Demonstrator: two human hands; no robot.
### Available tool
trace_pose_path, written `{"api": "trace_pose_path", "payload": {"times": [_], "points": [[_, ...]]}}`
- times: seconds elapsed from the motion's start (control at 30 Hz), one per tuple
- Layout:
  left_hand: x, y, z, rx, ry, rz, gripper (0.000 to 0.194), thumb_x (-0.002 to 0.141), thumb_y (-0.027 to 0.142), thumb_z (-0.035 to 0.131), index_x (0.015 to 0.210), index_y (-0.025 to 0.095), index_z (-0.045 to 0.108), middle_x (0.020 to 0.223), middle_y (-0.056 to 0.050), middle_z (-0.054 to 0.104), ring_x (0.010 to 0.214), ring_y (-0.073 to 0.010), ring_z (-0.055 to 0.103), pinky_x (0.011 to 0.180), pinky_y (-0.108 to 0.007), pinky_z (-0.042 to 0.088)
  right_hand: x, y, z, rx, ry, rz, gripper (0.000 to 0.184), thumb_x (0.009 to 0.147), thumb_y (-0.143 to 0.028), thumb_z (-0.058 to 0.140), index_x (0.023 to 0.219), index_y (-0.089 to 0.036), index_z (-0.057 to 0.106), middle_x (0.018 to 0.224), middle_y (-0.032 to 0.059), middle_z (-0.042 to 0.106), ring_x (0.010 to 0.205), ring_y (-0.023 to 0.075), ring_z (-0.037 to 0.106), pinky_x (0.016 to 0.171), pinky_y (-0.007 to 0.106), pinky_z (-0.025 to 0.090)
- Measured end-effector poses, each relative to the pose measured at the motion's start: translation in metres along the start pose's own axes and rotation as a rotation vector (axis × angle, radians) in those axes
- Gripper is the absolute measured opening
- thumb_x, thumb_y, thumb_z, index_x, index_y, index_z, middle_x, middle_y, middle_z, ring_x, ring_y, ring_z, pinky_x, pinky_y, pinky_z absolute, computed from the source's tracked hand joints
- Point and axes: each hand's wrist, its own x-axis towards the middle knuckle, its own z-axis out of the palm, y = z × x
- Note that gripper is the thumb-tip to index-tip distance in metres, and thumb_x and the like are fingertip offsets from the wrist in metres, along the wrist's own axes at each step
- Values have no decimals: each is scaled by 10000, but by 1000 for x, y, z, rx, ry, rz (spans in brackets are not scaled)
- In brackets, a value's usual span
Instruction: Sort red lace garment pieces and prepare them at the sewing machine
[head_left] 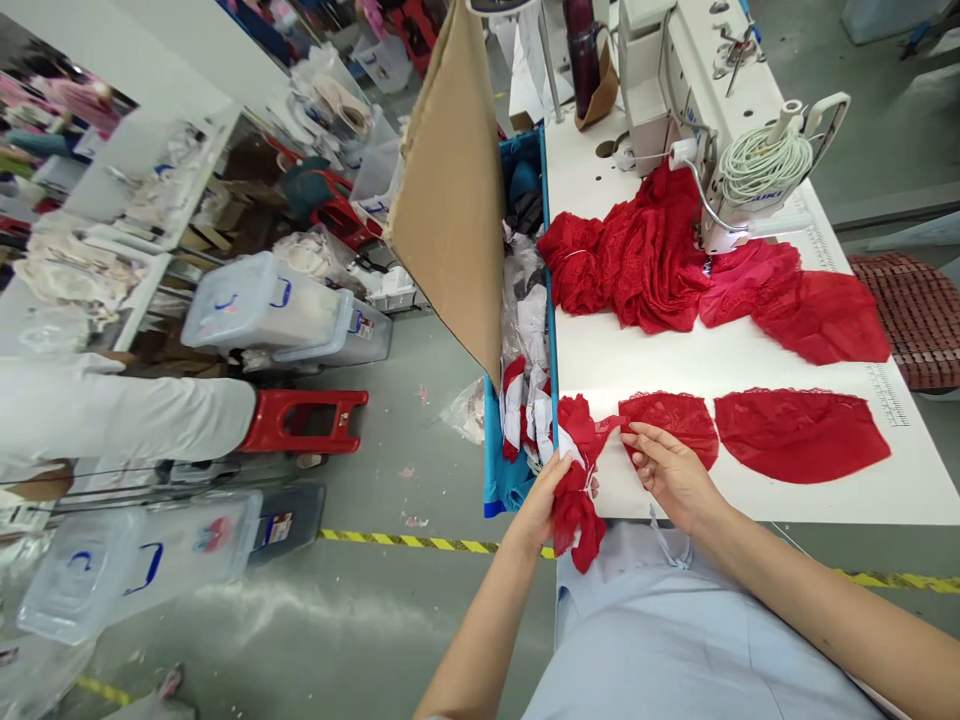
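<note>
A tied bundle of red fabric pieces (577,510) is gripped in my left hand (541,500) at the table's near left edge. Between the fingertips of my right hand (667,470) a thin red strip is pinched, stretching out of that bundle. Two flat red lace-edged fabric panels lie beside my right hand: a smaller panel (679,415), partly behind my fingers, and a larger panel (802,435) to its right. Farther back, a heap of gathered red lace fabric (637,260) runs up to the sewing machine (697,120), with more red cloth (825,315) trailing right.
A blue bin (491,490) with white and red cloth hangs along the table's left side, a cardboard sheet (450,190) standing in it. Green cord (765,165) is coiled on the machine. Left on the floor are a red stool (307,420) and plastic boxes (262,300); a person sits there.
</note>
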Motion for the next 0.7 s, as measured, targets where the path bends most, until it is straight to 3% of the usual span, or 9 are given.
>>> {"api": "trace_pose_path", "payload": {"times": [0.1,0.23,0.33,0.4,0.53,0.7], "points": [[5,4,-6,-36,-64,-101,412,755,528,729,911,153,665,790,-50,659,612,-139,622,588,-260,526,1,-1,-1,-20,-11,14,235,631,-244,810,852,-243,731,968,55,756,624,126,596,448,230,461],[14,7,-25,-110,-227,-280,395,814,447,653,1096,172,675,679,1,536,448,-66,414,422,-205,362,4,2,-4,-44,-31,16,176,658,-212,778,819,-241,712,915,54,748,617,130,601,451,238,478],[18,4,-36,-154,-238,-283,375,825,360,626,1162,200,665,614,47,393,393,-42,194,358,-205,223,6,3,-5,-38,-27,38,162,650,-185,777,779,-242,697,840,45,731,599,131,592,436,235,474],[19,0,-38,-148,-224,-249,361,822,361,619,1146,210,670,614,54,348,399,-41,133,348,-207,170,6,3,-5,-26,-18,57,160,641,-170,774,760,-241,694,798,36,715,587,123,580,430,224,471],[20,-5,-39,-148,-261,-194,441,790,443,620,1157,200,654,646,43,361,416,-42,156,361,-201,128,4,2,-3,-3,0,88,161,632,-137,764,740,-235,697,768,22,688,574,94,553,429,182,464],[23,-4,-41,-165,-409,-206,548,722,466,677,1190,185,628,702,15,459,450,-57,312,398,-205,238,3,2,-1,7,14,107,159,627,-114,751,722,-230,699,756,29,673,566,98,535,412,181,455]]}}
